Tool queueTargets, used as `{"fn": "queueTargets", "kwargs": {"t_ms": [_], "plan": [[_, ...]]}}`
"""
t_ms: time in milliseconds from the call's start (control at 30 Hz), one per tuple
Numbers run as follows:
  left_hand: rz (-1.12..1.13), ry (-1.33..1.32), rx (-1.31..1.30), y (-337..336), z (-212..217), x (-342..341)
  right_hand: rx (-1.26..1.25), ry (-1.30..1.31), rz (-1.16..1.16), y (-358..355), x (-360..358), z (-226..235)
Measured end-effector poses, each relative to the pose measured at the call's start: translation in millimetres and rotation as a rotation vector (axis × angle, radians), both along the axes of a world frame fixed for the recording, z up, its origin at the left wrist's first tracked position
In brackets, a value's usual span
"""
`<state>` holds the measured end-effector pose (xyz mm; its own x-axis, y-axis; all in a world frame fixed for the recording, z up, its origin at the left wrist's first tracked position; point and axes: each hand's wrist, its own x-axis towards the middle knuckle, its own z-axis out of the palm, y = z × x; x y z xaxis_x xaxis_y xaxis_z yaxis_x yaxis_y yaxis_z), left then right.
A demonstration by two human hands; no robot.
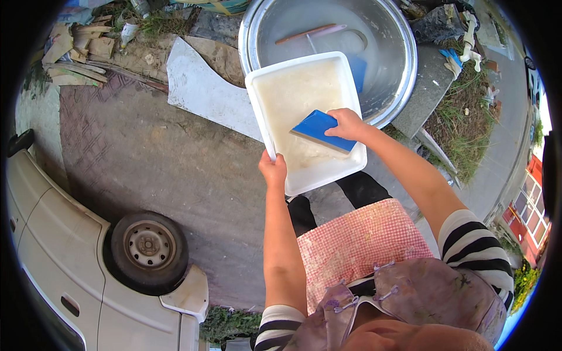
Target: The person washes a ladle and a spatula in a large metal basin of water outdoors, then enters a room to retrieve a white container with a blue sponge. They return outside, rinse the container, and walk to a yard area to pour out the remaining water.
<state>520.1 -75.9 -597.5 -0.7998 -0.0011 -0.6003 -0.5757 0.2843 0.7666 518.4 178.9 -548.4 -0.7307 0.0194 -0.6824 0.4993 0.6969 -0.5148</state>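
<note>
My left hand (273, 168) is closed on the near left rim of a white rectangular plastic tray (258, 108), which is tilted. Whitish, creamy wet stuff (298, 93) coats the tray's floor. My right hand (349, 124) pinches a flat blue scraper (319, 127); its pale lower edge lies against the coating in the tray's right half. Beyond the tray stands a large round metal basin (408, 70) of cloudy liquid, partly hidden by the tray. In it are a long brown and pinkish handled tool (307, 33) and a blue flat piece (356, 73).
A parked pale van (64, 245) with its wheel (150, 251) is at the lower left. A white cut board (205, 96) lies on the concrete beside the basin. Wood scraps (76, 50) are piled far left. Grass, a white pipe (470, 41) and blue-white gloves (452, 61) are on the right.
</note>
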Motion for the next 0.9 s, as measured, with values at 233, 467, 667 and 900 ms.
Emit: {"fn": "queueTargets", "kwargs": {"t_ms": [233,467,667,900], "plan": [[-0.003,0.007,0.028,2.0,5.6,0.3,-0.168,0.056,-0.924,59.7,26.8,5.9],[0.061,0.076,0.128,-8.3,4.2,-1.2,-0.244,0.289,-1.124,30.2,24.9,-3.1],[0.225,-0.123,0.220,-43.7,59.6,17.9,-0.234,0.449,-1.011,-17.1,-15.2,90.8],[0.434,0.012,0.325,-106.0,182.7,20.0,-0.452,0.467,-0.852,-90.9,-62.5,237.8]]}}
